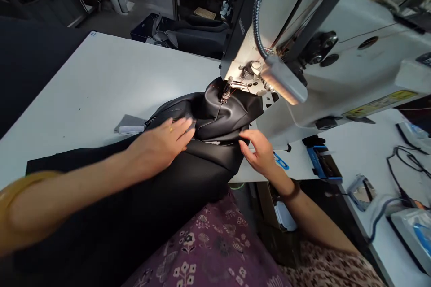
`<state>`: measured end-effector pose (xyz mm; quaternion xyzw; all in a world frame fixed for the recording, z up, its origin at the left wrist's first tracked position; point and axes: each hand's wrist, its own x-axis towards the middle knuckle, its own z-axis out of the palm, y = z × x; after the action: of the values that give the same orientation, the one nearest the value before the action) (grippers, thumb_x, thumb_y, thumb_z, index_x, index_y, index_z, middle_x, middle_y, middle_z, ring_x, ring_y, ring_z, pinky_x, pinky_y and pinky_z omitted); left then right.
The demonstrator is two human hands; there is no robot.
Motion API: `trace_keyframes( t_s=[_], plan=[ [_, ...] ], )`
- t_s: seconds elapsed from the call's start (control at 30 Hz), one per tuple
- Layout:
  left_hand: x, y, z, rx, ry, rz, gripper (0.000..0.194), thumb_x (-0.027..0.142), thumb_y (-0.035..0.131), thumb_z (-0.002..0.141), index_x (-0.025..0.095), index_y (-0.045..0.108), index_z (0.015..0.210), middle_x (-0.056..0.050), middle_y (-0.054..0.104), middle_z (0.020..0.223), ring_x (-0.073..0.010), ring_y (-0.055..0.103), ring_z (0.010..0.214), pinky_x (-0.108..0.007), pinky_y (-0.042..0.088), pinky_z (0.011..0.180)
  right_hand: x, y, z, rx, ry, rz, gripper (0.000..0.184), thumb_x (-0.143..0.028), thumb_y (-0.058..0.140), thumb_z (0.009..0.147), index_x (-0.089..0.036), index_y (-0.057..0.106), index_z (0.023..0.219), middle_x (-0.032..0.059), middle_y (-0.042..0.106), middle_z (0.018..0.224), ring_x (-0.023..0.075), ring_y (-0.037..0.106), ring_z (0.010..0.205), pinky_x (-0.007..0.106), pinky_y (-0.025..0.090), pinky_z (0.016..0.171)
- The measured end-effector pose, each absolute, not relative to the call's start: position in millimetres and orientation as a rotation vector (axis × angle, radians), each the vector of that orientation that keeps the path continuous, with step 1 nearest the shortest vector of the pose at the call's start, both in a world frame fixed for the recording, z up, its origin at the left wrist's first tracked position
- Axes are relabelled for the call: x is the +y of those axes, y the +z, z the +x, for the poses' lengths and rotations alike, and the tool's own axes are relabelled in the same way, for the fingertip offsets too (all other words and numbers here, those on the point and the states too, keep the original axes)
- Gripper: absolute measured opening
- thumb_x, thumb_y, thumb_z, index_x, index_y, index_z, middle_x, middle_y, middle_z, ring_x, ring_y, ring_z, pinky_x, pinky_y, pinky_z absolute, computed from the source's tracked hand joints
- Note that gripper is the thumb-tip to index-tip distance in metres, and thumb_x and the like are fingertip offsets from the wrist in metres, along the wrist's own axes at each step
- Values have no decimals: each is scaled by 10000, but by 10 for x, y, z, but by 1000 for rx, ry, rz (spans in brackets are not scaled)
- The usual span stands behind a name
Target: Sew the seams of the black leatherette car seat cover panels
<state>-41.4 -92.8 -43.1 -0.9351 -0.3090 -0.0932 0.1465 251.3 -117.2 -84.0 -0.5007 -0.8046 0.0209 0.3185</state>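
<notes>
A black leather-like seat cover [188, 168] with an "AIRBAG" tag is bunched across the table and over my lap. Its upper folds lie under the presser foot [225, 95] of a sewing machine [286, 71], whose lamp lights the spot. My left hand [164, 141], slightly blurred, rests on the cover left of the foot, fingers stretched and holding nothing. At the right edge of the cover, my right hand [257, 150] has thumb and forefinger closed around the material. A small grey and white piece [131, 124] lies beside the tag.
The white table [111, 71] spreads to the left. A blue thread snipper [281, 161] lies right of my right hand, near a blue box [323, 163]. Behind the table is a dark bin [144, 31] with fabric pieces. Cables [409, 157] lie on the right-hand table.
</notes>
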Motion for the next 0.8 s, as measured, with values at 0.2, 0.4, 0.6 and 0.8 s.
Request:
trace_keyframes(
  t_s=[0.2,0.4,0.6,0.8],
  plan=[
    [-1099,-833,-876,-1467,69,-2615,619,436,464,873,-15,463,1296,-273,424,1379,-372,459,1253,-482,419,1001,-2061,-1318,2481,-1915,882,-1661,192,-348,463,866,-215,559,765,16,635,744,152,581,672,289,475,634],
    [-972,-1020,-728,-1960,270,-2732,563,540,356,894,96,595,1142,-182,662,1102,-309,634,976,-364,486,774,-2318,-1632,2158,-1761,1331,-1594,272,-417,479,835,-178,577,918,55,659,929,179,597,832,335,459,779],
    [-1283,-1099,-537,-1975,215,-2749,388,438,334,929,217,650,971,-39,695,1006,-192,642,909,-263,475,734,-2426,-1727,2013,-1227,1813,-1594,366,-330,590,684,-162,575,1009,44,654,926,173,594,817,306,463,732],
    [-1122,-1188,-545,-1991,245,-2654,566,576,388,862,73,578,1038,-242,598,1102,-378,562,1050,-447,451,823,-2521,-1640,1931,-830,2121,-1482,447,-373,690,644,-167,571,1022,63,628,1097,132,624,833,234,454,710]
  ],
)
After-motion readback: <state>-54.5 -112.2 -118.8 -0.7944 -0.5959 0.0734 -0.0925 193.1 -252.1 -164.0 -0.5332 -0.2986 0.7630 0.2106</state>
